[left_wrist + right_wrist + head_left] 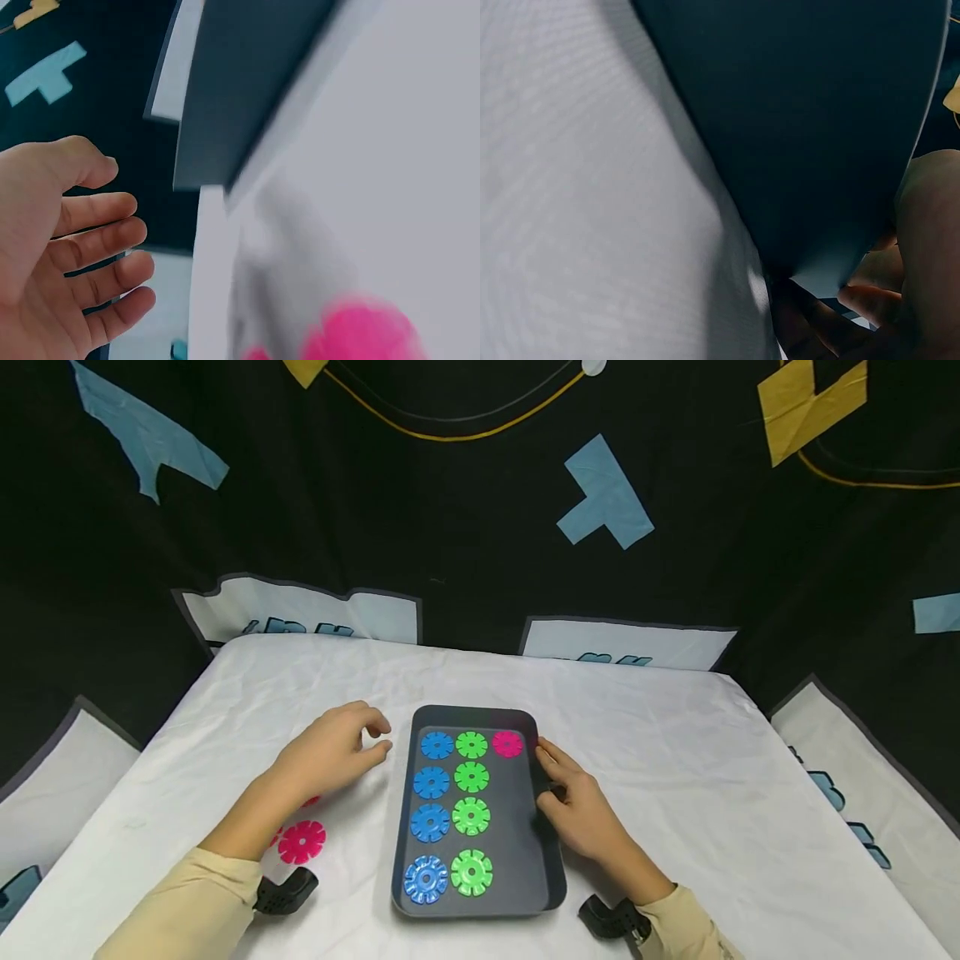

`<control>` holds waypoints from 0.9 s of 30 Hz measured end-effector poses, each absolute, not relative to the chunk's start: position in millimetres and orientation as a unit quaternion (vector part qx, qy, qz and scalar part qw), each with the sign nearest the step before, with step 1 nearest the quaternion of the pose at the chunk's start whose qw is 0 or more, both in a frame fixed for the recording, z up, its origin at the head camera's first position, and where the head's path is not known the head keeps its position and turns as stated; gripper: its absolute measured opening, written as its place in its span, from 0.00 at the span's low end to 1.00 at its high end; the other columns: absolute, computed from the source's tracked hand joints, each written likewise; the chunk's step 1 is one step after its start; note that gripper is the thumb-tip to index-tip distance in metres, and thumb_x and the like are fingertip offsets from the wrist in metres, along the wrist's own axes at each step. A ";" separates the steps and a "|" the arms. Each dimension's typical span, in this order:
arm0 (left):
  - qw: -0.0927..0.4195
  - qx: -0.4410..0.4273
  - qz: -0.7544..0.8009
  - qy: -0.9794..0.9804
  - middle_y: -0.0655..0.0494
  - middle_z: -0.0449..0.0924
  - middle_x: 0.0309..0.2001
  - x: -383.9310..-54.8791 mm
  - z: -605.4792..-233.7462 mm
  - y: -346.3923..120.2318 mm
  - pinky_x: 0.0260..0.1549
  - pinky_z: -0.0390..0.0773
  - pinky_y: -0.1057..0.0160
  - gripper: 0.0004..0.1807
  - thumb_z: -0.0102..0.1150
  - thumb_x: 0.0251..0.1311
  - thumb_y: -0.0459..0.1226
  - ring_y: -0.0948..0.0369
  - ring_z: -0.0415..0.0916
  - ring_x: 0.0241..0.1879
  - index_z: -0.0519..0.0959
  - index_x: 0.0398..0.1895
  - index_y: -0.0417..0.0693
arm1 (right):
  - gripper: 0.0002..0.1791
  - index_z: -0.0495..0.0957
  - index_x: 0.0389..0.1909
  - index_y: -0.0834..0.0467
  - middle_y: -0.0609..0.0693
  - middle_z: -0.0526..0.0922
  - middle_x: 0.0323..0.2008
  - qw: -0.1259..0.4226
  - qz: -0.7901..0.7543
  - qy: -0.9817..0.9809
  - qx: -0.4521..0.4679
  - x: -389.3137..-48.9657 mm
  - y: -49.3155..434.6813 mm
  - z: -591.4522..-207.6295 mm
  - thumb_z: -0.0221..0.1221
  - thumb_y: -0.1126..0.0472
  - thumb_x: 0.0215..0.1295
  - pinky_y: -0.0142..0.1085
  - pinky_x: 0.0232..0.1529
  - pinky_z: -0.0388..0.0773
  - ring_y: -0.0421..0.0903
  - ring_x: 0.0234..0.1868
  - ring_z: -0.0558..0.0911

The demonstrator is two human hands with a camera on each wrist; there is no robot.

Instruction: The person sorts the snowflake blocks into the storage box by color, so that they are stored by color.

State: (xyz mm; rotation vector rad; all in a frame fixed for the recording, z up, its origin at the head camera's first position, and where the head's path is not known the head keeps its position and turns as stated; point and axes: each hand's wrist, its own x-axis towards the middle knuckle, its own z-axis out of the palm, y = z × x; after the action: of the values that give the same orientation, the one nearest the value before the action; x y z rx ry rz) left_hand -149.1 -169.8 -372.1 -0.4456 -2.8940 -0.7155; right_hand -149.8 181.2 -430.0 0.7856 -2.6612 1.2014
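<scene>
A dark grey tray (517,893) lies lengthwise on the white-covered table. It holds notched plastic discs in columns: several blue discs (430,822) at left, several green discs (471,817) in the middle, one pink disc (507,744) at the top right. Left of the tray, my left hand (330,752) hovers with loosely bent fingers and parted thumb, holding nothing. In the left wrist view its palm and fingers (112,240) show bare. My right hand (581,806) grips the tray's right edge, thumb at the rim, fingers along the outer wall (802,135).
Loose pink discs (302,842) lie on the white cloth (675,793) below my left forearm, some partly hidden by it. Each wrist wears a black camera mount (287,892). Behind the table hangs a black curtain (465,527) with blue and yellow patches.
</scene>
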 end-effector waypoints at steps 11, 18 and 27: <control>0.057 -0.113 -0.261 -0.957 0.54 0.79 0.39 -117.6 -375.3 -218.7 0.29 0.75 0.61 0.14 0.64 0.58 0.39 0.60 0.71 0.31 0.81 0.45 0.42 | 0.36 0.63 0.69 0.67 0.52 0.61 0.72 0.058 0.390 -0.883 0.254 -148.9 181.7 -430.7 0.51 0.70 0.54 0.43 0.49 0.80 0.45 0.64 0.71; 0.005 -0.085 -0.244 -0.966 0.48 0.77 0.42 -112.2 -377.4 -239.0 0.35 0.78 0.56 0.24 0.73 0.48 0.42 0.57 0.73 0.35 0.79 0.48 0.39 | 0.36 0.63 0.69 0.66 0.51 0.61 0.72 0.050 0.393 -0.885 0.247 -148.2 180.9 -432.5 0.52 0.69 0.54 0.42 0.50 0.79 0.44 0.65 0.70; -0.070 -0.073 -0.211 -0.972 0.51 0.75 0.37 -112.3 -386.1 -249.8 0.37 0.80 0.52 0.30 0.80 0.35 0.44 0.54 0.73 0.38 0.79 0.41 0.38 | 0.36 0.63 0.69 0.66 0.52 0.62 0.72 0.058 0.389 -0.883 0.255 -150.4 183.0 -432.7 0.52 0.69 0.54 0.42 0.49 0.80 0.45 0.64 0.71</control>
State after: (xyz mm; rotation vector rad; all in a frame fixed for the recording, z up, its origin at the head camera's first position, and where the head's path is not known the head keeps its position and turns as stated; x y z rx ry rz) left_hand -112.3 -249.8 -386.1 -0.2399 -3.1977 -0.6938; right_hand -150.4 183.0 -432.7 0.7717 -2.6769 1.1798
